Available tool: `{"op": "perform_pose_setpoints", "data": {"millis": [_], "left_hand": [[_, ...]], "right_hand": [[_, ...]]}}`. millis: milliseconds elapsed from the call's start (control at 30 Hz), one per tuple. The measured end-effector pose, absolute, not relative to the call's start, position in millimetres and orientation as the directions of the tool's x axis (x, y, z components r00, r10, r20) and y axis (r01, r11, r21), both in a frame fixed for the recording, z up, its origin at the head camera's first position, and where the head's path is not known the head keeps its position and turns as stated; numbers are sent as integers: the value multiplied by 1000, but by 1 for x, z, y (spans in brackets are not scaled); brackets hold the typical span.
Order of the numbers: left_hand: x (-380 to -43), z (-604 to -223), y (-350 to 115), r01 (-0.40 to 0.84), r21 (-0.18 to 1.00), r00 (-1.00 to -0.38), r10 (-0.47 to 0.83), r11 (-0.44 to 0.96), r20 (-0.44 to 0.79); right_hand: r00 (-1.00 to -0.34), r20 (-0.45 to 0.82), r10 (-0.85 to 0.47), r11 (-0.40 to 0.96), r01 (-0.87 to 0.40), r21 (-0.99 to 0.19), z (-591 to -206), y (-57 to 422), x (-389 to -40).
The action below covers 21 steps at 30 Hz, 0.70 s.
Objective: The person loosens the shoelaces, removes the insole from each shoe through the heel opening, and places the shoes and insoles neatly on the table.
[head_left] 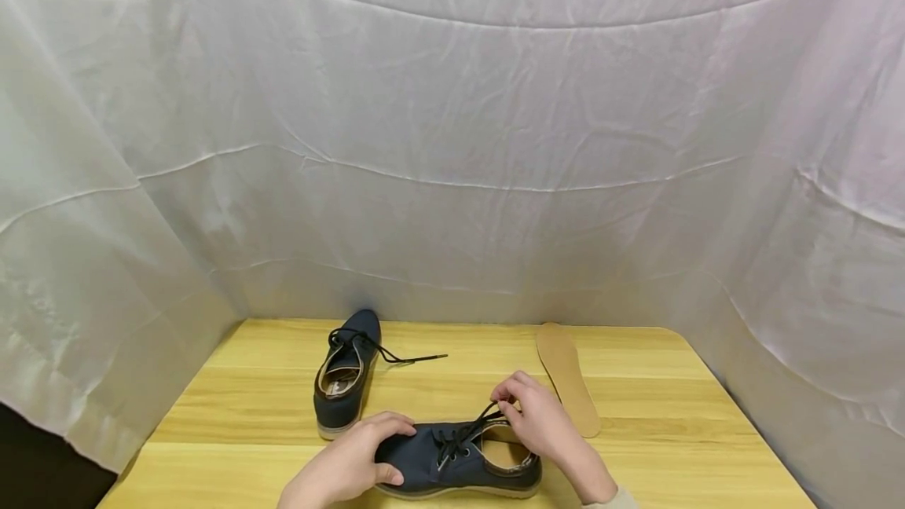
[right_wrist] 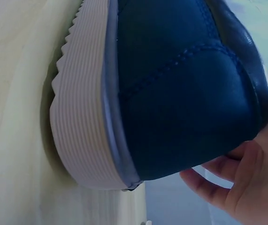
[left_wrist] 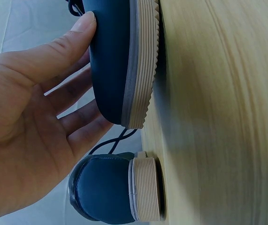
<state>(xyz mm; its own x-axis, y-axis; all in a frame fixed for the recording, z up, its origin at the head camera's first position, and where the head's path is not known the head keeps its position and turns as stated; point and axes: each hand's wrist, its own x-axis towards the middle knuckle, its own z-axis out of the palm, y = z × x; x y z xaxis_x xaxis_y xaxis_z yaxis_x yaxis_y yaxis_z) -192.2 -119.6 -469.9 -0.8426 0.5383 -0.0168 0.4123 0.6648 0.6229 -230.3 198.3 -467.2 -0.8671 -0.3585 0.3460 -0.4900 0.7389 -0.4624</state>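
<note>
A dark navy lace-up shoe [head_left: 417,454] lies sole-down near the front of the table, toe to the left. Its toe is gripped by my left hand [head_left: 353,454], thumb on the near side and fingers on the far side; the left wrist view shows the thumb pressing the upper [left_wrist: 110,61]. Above the shoe's opening, my right hand [head_left: 540,419] pinches the black shoelace [head_left: 488,415] between thumb and fingertips. Tan lining or an insole [head_left: 505,452] shows inside the opening. In the right wrist view the shoe's heel [right_wrist: 185,112] hides part of that hand.
Behind to the left stands a matching shoe [head_left: 338,407], its loose lace [head_left: 406,360] trailing right on the table. A tan insole [head_left: 569,379] lies behind the right hand on the wooden table [head_left: 672,430]. Pale cloth [head_left: 452,234] hangs around the back and sides.
</note>
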Motion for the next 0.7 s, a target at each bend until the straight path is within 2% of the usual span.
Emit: {"op": "perform_pose_setpoints", "data": {"millis": [133,333,567,700], "left_hand": [[-192,-470,-119,410,624,-844,536,665,-16],[-192,-469,-119,406,631,-844,536,661,-19],[-193,-470,-119,416,627,-841,541,659,-11],[-192,-470,-120,422,621,-839,544,660,-7]], "right_hand": [[-867,335,-368,738,-492,-462,-465,198,-228],[-826,414,-383,698,-552,-455,-461,196,-226],[-681,516,-520,532,-731,-428,-452,193,-221],[-605,520,-603,450,-796,-404,-450,190,-218]]}}
